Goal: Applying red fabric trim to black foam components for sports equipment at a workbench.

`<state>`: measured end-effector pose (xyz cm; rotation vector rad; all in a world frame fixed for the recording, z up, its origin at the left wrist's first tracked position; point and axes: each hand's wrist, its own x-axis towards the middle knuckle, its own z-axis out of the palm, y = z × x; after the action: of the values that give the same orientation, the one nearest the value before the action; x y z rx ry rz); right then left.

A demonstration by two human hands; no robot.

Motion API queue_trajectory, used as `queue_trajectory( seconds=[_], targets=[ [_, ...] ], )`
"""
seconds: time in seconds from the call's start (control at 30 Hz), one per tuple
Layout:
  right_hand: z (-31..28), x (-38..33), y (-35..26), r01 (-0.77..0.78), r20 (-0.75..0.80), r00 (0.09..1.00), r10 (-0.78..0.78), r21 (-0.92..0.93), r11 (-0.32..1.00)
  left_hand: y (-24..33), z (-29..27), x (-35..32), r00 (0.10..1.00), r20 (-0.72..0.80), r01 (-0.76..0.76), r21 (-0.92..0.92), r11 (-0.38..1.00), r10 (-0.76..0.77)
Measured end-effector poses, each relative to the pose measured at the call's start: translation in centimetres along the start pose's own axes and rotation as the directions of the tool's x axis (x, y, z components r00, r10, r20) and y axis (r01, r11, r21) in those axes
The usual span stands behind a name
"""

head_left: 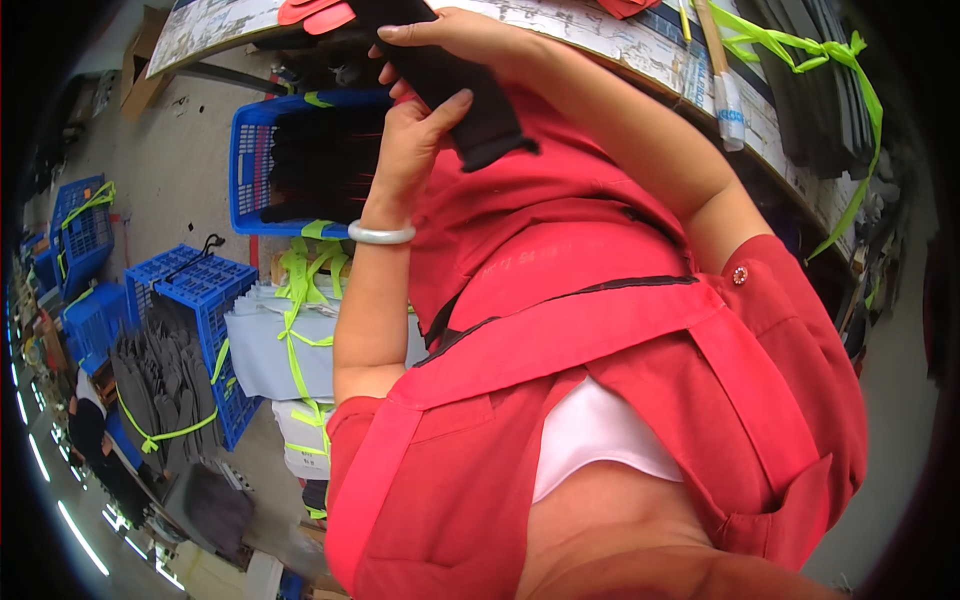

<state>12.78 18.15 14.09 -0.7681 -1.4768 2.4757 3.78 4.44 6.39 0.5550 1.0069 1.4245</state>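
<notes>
Beside a blue crate point(243, 170), hands point(405, 150) holding a black strip point(480, 118), left forearm point(370, 310) partly hiding a pale bundle point(262, 345)

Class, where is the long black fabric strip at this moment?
In the head view, the long black fabric strip is at top centre, held by the left hand and right hand, right of the nearest blue plastic basket.

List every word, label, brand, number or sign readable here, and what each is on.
None is clear enough to quote.
Red apron: a row of faint, pale print, too worn to read.
White wrap on the wooden stick: blue lettering, too small and blurred.
White packet below the pale blue stack: small dark marks, too small.
Black strip in both hands: no print visible.
</notes>
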Motion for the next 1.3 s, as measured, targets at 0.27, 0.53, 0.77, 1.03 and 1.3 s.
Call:
queue_trajectory(
  seconds=[0.27,0.53,0.77,1.03,1.3],
  targets=[
    [-4.1,-3.1,6.8,0.07,0.151,0.988,-0.027,-0.284,0.956,1.0,-3.0,-0.4,0.966,-0.259,-0.089,-0.26,0.961,0.019],
    [-0.2,-2.6,9.0,-0.029,-0.058,0.998,0.036,0.124,0.992,-0.6,-0.9,-0.6,0.939,-0.322,-0.191,-0.19,0.963,0.123],
    [-0.6,-3.0,11.0,-0.178,-0.108,0.98,0.168,-0.086,0.98,-1.4,-1.6,-1.3,0.954,-0.269,-0.189,-0.18,0.965,0.136],
    [-5.5,-4.6,12.9,-0.093,-0.35,0.914,-0.208,-0.677,0.73,0.0,-3.8,-1.9,0.904,-0.392,-0.299,-0.29,0.909,0.172],
    [-1.3,-3.1,7.1,-0.143,-0.06,0.99,0.129,-0.431,0.891,-1.3,-3.3,-2.3,0.92,-0.36,-0.224,-0.16,0.961,0.154]
  ],
)
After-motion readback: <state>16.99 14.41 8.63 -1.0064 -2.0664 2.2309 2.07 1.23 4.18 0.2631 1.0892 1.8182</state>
